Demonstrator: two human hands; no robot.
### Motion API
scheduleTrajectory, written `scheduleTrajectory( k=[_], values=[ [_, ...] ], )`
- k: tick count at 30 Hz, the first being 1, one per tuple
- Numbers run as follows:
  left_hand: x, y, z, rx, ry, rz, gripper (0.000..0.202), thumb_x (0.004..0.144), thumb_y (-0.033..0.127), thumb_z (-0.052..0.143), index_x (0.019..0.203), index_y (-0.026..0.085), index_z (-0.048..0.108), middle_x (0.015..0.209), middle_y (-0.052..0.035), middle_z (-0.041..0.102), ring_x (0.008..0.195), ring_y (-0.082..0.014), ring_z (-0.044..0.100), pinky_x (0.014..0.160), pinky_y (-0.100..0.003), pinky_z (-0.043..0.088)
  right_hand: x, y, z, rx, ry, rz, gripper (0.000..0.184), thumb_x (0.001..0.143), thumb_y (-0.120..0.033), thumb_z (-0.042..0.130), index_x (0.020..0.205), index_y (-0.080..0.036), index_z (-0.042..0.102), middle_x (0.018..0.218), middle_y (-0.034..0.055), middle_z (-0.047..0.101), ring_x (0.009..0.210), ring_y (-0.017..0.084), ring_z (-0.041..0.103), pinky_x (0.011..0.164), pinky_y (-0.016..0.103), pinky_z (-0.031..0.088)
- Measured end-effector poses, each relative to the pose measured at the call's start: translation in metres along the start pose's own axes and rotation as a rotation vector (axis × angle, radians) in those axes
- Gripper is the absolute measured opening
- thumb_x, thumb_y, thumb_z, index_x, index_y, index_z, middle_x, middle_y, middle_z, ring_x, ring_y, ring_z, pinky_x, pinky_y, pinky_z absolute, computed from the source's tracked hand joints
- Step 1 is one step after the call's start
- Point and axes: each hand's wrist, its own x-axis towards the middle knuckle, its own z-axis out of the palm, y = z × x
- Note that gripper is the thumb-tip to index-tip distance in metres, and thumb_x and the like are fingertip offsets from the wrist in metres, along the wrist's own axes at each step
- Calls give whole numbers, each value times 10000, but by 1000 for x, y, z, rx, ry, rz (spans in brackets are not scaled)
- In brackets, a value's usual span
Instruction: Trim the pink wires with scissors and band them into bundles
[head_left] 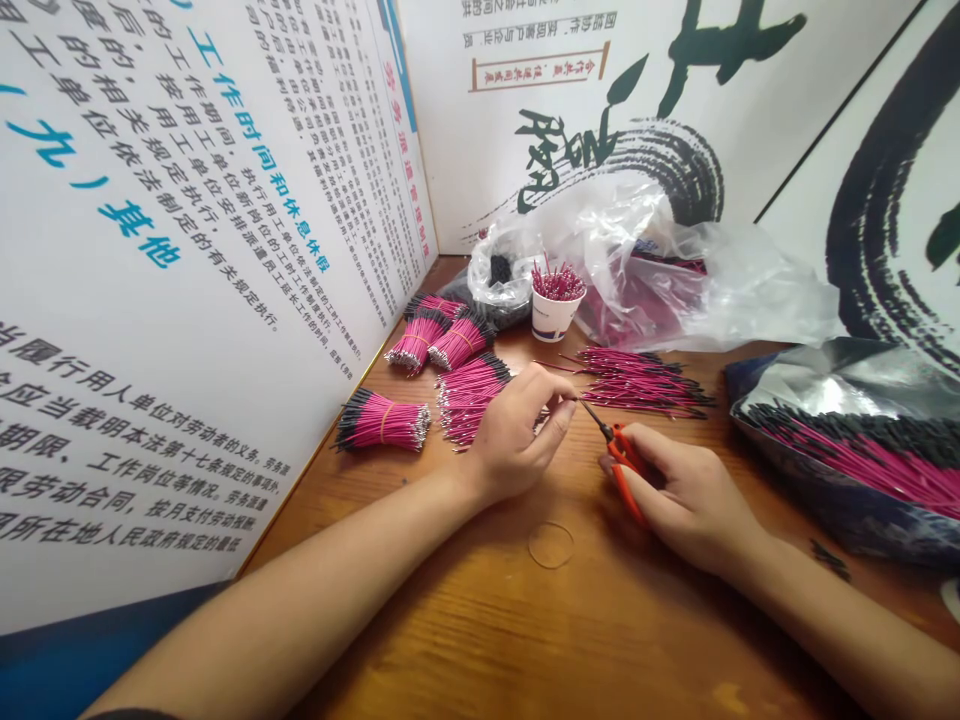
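Observation:
My left hand (519, 432) is closed in a pinch over the middle of the table. Its fingertips hold a thin wire, mostly hidden by the fingers. Orange-handled scissors (624, 460) sit in my right hand (694, 495), their narrow dark tips pointing at the left fingertips. Behind the left hand lies a loose heap of pink wires (469, 395) with black ends. Another spread of pink wires (637, 382) is just beyond the scissors. A rubber band (551, 545) rests on the table in front of both hands.
Banded wire bundles (384, 420) lie at the left near the printed wall panel (150, 300). A paper cup (553, 315) full of wires stands at the back beside clear plastic bags (757, 290). At right is an open dark bag (817, 500) of wires on the wooden table (480, 640).

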Motion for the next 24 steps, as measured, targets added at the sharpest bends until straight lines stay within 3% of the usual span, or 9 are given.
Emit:
scheduleTrajectory(
  k=[24],
  values=[
    [1,2,-1,28,-15,6,81,967,200,453,920,179,516,873,-33,561,808,-137,510,720,-281,441,1,0,1,47,-28,-2,242,926,-346,466,715,-229,482,555,-31,513,477,133,452,490,257,337]
  ],
)
